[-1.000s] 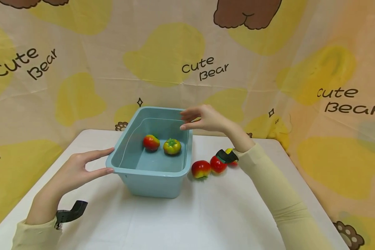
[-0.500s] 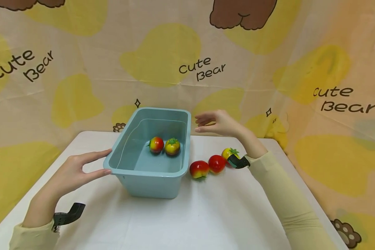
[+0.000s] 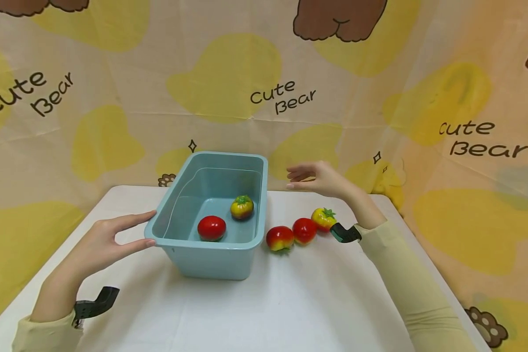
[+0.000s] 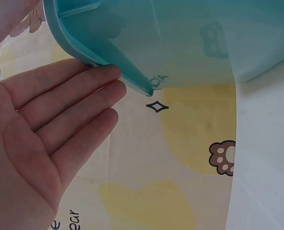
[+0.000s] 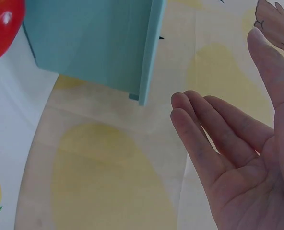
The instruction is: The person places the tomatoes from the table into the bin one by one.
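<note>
At the left near corner of a light blue plastic bin [image 3: 215, 261], my left hand [image 3: 103, 242] touches the rim with thumb and fingertips. The left wrist view has that hand [image 4: 51, 129] with fairly straight fingers against the outside of the rim. Inside the bin lie a red fruit [image 3: 211, 228] near the front and a yellow-green fruit [image 3: 242, 208] with a green leafy top further back. My right hand [image 3: 319, 178] hovers to the right of the bin, holding nothing. In the right wrist view the hand [image 5: 233, 158] has loosely bent fingers, apart from the bin.
On the white table [image 3: 290, 303], right of the bin, sit a red-yellow fruit [image 3: 279, 238], a red fruit [image 3: 304, 231] and a yellow fruit [image 3: 323, 219] in a slanting row. A patterned cloth [image 3: 229, 73] hangs behind and beside the table.
My right hand has moved right, from over the bin's edge to outside it. The red fruit in the bin has rolled to the front. My left hand stays at the rim.
</note>
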Demonstrator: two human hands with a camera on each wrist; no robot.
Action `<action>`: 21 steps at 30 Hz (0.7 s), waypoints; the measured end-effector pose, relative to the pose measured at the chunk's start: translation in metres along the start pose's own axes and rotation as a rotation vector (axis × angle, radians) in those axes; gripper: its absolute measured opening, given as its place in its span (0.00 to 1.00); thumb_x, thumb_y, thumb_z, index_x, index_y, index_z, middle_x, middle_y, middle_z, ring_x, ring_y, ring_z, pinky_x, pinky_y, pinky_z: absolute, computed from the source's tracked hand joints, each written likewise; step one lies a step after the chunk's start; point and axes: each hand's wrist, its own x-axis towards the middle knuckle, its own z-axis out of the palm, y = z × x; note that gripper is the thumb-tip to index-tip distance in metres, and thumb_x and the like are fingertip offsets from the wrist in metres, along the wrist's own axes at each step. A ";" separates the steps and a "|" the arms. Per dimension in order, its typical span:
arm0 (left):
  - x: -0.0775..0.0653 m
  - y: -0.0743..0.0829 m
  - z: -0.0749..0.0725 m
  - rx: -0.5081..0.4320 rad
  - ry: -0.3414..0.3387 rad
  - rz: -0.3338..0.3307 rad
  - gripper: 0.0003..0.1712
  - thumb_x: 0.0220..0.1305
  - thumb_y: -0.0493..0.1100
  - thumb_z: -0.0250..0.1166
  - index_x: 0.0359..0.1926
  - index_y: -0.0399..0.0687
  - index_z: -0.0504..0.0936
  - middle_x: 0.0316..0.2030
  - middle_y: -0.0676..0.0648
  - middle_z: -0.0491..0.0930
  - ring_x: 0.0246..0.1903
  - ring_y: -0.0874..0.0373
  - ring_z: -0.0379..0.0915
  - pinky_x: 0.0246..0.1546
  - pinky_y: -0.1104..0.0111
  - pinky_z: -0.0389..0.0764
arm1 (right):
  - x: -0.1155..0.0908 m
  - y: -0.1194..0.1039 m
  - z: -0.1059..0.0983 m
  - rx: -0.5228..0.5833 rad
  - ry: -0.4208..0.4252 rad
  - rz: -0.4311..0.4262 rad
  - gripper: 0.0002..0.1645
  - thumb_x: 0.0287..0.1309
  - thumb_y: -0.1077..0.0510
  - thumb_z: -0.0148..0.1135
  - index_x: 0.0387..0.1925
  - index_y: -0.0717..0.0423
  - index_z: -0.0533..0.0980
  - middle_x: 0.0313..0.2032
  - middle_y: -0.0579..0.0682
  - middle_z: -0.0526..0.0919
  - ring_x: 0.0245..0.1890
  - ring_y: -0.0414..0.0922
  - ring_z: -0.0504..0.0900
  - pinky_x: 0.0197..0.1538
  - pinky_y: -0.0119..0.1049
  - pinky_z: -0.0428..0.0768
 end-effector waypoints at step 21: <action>-0.001 0.000 0.001 0.006 0.002 0.002 0.32 0.52 0.53 0.73 0.60 0.68 0.75 0.56 0.55 0.79 0.52 0.90 0.57 0.47 0.93 0.58 | -0.030 0.024 -0.011 -0.012 0.029 0.082 0.31 0.56 0.48 0.67 0.58 0.59 0.74 0.49 0.54 0.83 0.48 0.48 0.82 0.52 0.43 0.80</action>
